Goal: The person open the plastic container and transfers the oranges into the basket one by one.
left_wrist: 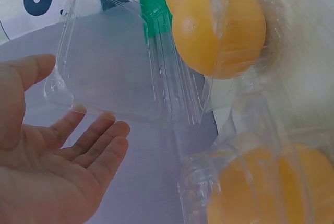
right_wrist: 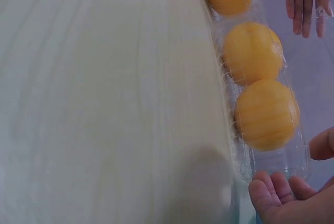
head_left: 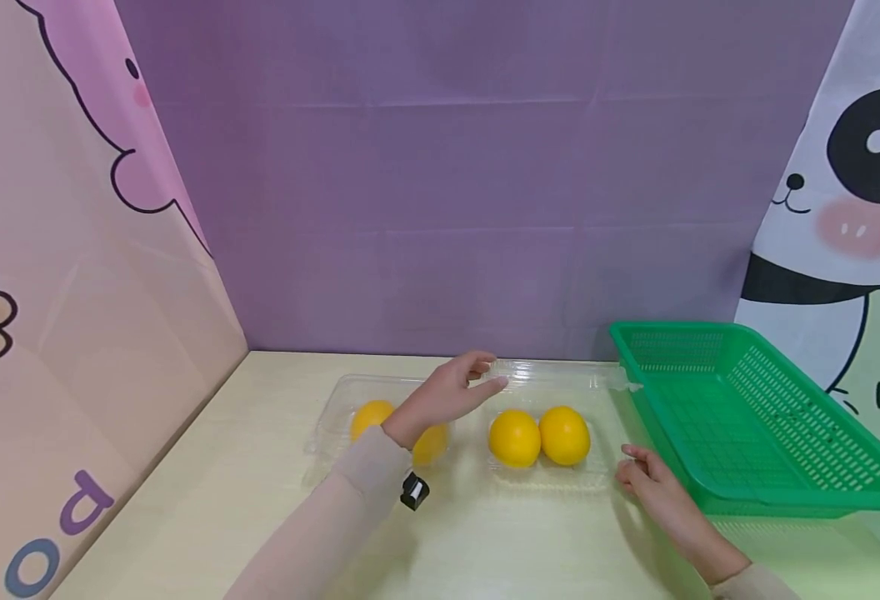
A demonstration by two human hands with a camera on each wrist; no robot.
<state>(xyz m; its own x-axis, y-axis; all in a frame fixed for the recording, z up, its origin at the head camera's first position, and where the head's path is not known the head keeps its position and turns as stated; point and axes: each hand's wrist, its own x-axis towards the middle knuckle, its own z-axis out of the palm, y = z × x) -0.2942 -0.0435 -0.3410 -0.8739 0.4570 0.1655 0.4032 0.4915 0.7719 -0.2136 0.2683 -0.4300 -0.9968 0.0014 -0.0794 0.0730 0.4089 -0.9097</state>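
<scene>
A clear plastic clamshell box [head_left: 548, 482] lies on the table with its lid [left_wrist: 112, 67] raised at the back. Two round, orange-yellow fruits [head_left: 514, 438] sit side by side in it. My left hand [head_left: 451, 392] is at the lid's left edge, thumb and fingertips spread about its corner, fingers loosely bent. Beside the box's right end is my right hand [head_left: 661, 492], fingers relaxed, thumb and fingertips close to the corner; contact is unclear. Left of this box stands a second clear box [head_left: 327, 425] with similar fruits [head_left: 371, 417], partly hidden by my left forearm.
A green perforated plastic basket [head_left: 698, 450] stands on the right of the table [head_left: 207, 492]. A purple cloth [head_left: 440, 183] hangs behind the table, and printed cartoon panels flank it. A small black device [head_left: 414, 492] is worn at my left wrist.
</scene>
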